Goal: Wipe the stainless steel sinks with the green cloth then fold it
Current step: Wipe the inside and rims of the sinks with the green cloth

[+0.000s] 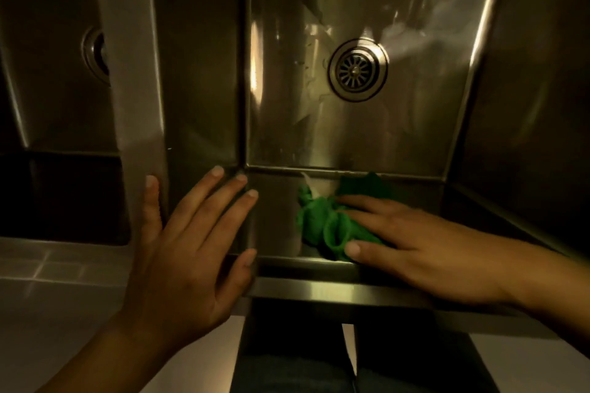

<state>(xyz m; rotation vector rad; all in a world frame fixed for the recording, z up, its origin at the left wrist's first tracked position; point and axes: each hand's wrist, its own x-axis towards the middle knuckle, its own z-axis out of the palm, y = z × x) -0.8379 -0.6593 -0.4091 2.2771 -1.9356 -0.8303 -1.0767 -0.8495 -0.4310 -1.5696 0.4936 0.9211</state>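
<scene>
— From the head view, where's the cloth?

— The green cloth [322,223] is bunched up against the near inner wall of the right sink [287,105]. Its top edge reaches the seam where that wall meets the sink floor. A pale bit shows among the folds; I can't tell what it is.

— And your right hand [415,239]?

— Flat on the cloth, pressing it to the wall. My fingers [367,204] lie straight and close together, and my thumb [352,247] runs along the cloth's lower edge. Nothing is pinched.

— Your left hand [188,239]?

— Open, with the fingers [223,198] spread wide at the near left corner of the same sink. My thumb sits by the front rim [319,289]. Whether the fingertips touch the steel, I can't tell.

— What else is in view?

— The round drain [358,68] sits in the sink floor, well apart from the cloth. A steel divider [134,73] separates this basin from the left sink [48,99], whose own drain is half hidden behind it. My dark trousers [287,360] show below the rim.
</scene>
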